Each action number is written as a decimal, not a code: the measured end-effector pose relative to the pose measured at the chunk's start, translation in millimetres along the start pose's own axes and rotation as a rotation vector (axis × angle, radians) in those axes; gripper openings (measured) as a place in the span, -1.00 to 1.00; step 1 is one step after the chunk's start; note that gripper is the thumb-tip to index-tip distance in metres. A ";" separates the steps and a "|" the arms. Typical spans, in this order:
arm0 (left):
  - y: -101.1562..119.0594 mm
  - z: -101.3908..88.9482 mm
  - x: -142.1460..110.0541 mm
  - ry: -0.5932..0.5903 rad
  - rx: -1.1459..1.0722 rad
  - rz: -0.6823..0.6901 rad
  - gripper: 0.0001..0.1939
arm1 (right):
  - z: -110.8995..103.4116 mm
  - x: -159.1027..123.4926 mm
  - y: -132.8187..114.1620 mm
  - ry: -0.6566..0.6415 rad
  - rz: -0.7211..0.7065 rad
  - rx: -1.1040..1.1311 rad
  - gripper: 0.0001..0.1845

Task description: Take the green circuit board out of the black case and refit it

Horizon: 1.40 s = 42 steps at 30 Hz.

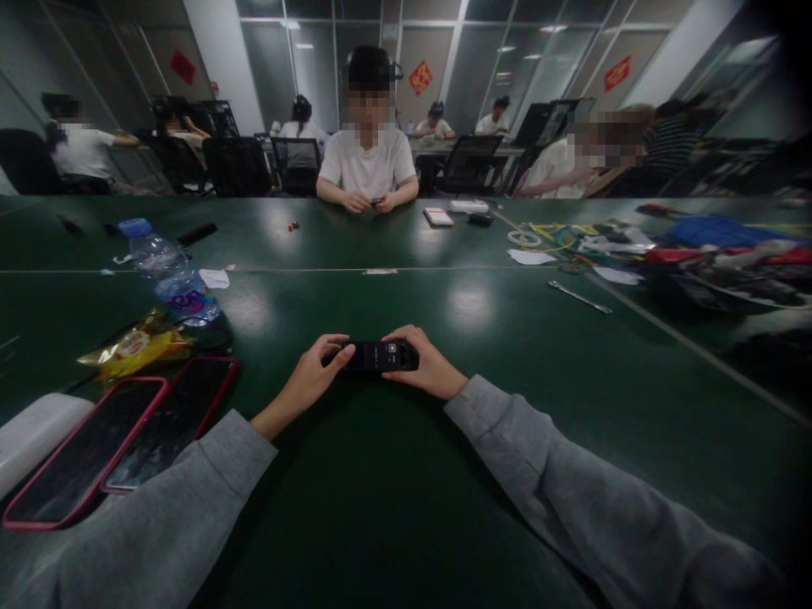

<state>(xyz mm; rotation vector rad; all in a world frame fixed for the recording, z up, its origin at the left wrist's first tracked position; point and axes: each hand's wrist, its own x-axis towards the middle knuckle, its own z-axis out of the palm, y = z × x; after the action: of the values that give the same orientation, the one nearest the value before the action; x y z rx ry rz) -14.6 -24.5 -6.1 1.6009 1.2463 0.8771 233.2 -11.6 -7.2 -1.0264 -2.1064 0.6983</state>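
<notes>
A small black handheld device point(369, 357) with a dark screen and a few lit markings lies sideways between my hands, just over the green table point(355, 507). My left hand point(308, 378) is closed on its left end, the thumb resting on the front face. Round its right end my right hand point(431, 365) is closed, with fingers along the top edge and the thumb below. The device's back and underside are hidden. Whether it touches the tabletop, I cannot tell.
At left are two red-edged phones point(82, 457), a white object point(38, 431), a yellow wrapper point(139, 347) and a tilted plastic bottle point(168, 271). A wrench point(580, 298) and heaped cables point(564, 241) lie right. Across the table sits a person point(368, 161) holding something small.
</notes>
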 end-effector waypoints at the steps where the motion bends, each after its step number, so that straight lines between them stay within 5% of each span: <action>1: 0.6 -0.6 -0.5 -0.012 0.017 0.018 -0.48 | 0.1 0.0 0.6 -0.002 0.003 -0.003 -0.48; 12: 1.1 -1.1 -3.3 -0.018 0.288 0.144 -0.30 | 4.2 -0.6 8.1 0.031 0.055 -0.037 -0.46; 28: -10.6 -0.6 -0.3 -0.001 0.309 0.146 -0.33 | 4.6 -2.5 6.6 0.068 0.078 0.051 -0.42; 37: -12.1 -2.4 0.4 -0.020 0.261 0.190 -0.40 | 3.4 -7.5 -4.9 0.513 0.022 -0.087 -0.42; 42: -13.5 -3.3 0.8 -0.022 0.254 0.163 -0.45 | 2.9 -5.1 5.1 0.599 0.093 -0.122 -0.43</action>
<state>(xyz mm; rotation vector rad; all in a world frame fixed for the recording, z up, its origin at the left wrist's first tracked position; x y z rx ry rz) -21.9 -21.7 -17.7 1.9306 1.2650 0.8233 235.7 -13.5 -14.4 -1.2252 -1.5977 0.2543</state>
